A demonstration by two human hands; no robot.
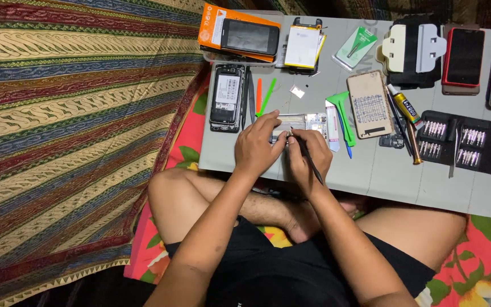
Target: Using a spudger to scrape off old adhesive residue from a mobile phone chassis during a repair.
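Observation:
An opened phone frame (299,122) lies on the grey work mat (370,170) in front of me. My left hand (257,149) presses down on its left end and holds it still. Gripping a thin black tool (308,159) like a pen, my right hand (308,156) has the tip on the frame's near edge, between my two hands. My fingers hide most of the frame.
A second opened phone (227,98) lies left of the frame, with orange and green pry sticks (263,96) beside it. Further right are a green pry tool (342,113), a flat tan battery (369,105), a glue tube (404,106) and a screwdriver bit case (461,142). Phones and boxes line the far edge.

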